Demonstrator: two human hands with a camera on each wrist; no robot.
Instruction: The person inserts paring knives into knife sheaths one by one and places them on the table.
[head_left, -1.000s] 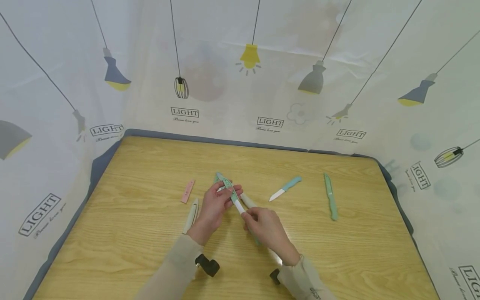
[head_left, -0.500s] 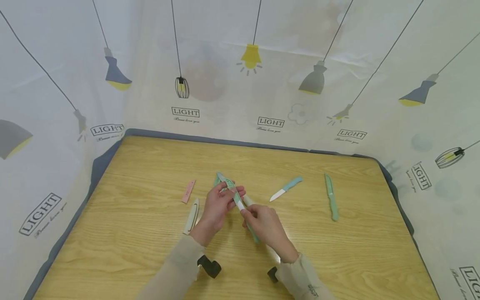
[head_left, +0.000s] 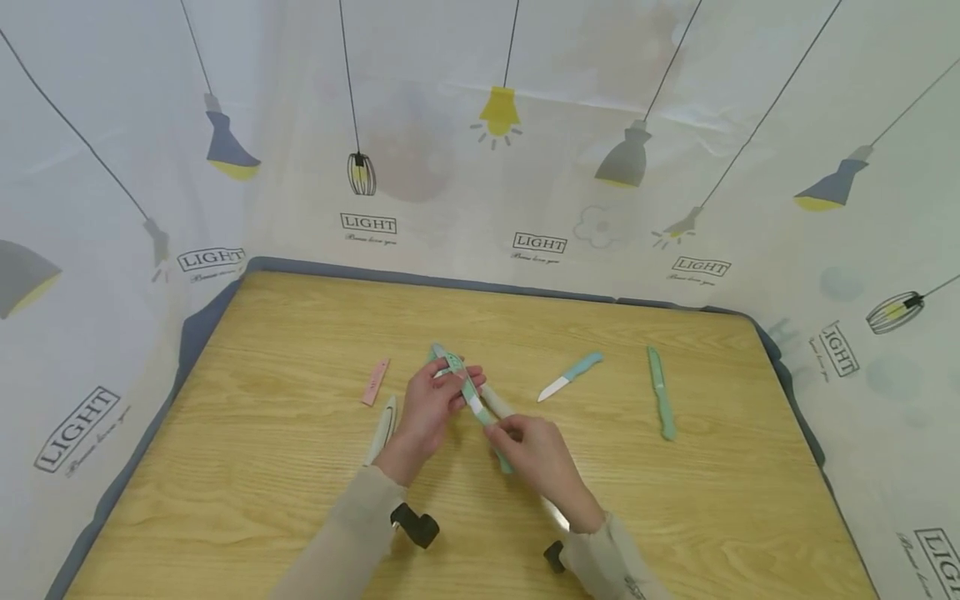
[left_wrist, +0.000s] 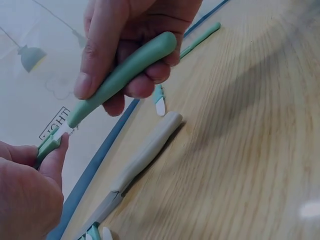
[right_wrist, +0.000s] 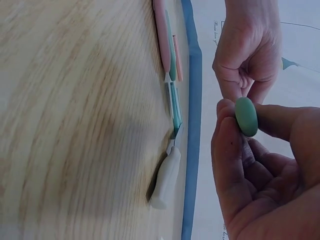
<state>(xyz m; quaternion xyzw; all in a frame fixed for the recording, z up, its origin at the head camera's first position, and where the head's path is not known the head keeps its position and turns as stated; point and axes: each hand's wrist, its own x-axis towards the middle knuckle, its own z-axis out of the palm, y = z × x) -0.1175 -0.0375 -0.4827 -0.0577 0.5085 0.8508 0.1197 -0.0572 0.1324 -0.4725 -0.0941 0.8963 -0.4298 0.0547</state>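
A green-handled knife [left_wrist: 125,75] with a white blade is held up over the table, its blade partly inside a green blade sheath [head_left: 470,390]. My left hand [head_left: 427,414] pinches the sheath between thumb and fingers. The handle is gripped by my right hand [head_left: 538,457], thumb along one side. A short strip of white blade [head_left: 477,405] shows between handle and sheath. On the table below, a knife with an off-white handle [left_wrist: 147,152] lies partly hidden behind the hands in the head view. Its blade points towards green pieces [right_wrist: 174,97] further left.
A pink sheath [head_left: 377,382] and a pale long piece [head_left: 383,429] lie at the left, the latter partly behind my forearm. To the right are a blue-handled knife [head_left: 572,377] with bare white blade and a green sheathed knife [head_left: 661,393]. Printed cloth surrounds the wooden table [head_left: 712,500].
The green-handled knife has slid further into the sheath, and less white blade shows. My right hand has moved slightly towards the left hand, which stays nearly still.
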